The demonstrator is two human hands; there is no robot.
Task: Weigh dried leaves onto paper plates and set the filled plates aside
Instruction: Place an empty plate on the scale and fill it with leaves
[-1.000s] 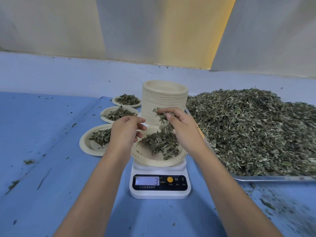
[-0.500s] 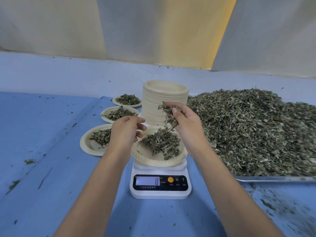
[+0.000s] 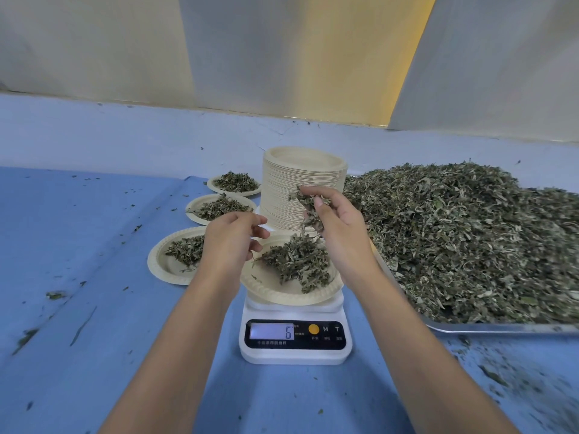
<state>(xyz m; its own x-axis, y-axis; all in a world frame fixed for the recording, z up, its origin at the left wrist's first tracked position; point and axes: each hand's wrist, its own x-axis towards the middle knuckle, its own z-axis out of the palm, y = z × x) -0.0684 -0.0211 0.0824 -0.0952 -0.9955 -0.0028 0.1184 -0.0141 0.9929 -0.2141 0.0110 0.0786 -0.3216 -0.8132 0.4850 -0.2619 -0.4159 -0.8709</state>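
The right hand (image 3: 341, 236), as I watched it from my station, was raised above the paper plate (image 3: 291, 298) on the scale, thumb and fingers curled round a clump of dried leaves (image 3: 308, 203), with a few strands hanging from the grip. The left hand (image 3: 232, 242) hovered at the plate's left rim, its fingers loosely curled. I saw nothing held in it, and I could not tell whether the fingertips touched the rim.

The plate sat on a white digital kitchen scale (image 3: 296, 352) and carried a loose heap of leaves (image 3: 297, 261) toward its right side. The scale's display (image 3: 272, 331) read 6.

Directly behind the scale stood a tall stack of empty paper plates (image 3: 305, 186). To the right lay a metal tray (image 3: 501, 328) piled high with a mound of dried leaves (image 3: 470, 239), its near left edge running just beside my right wrist.

To the left of the scale, three filled plates stood in a row leading away from me: the nearest plate (image 3: 156, 264), partly hidden by the left hand, the middle plate (image 3: 191, 211) and the farthest plate (image 3: 238, 193) beside the stack. Each held a small portion of leaves. All of it rested on a blue counter (image 3: 94, 245) with leaf crumbs scattered across it.
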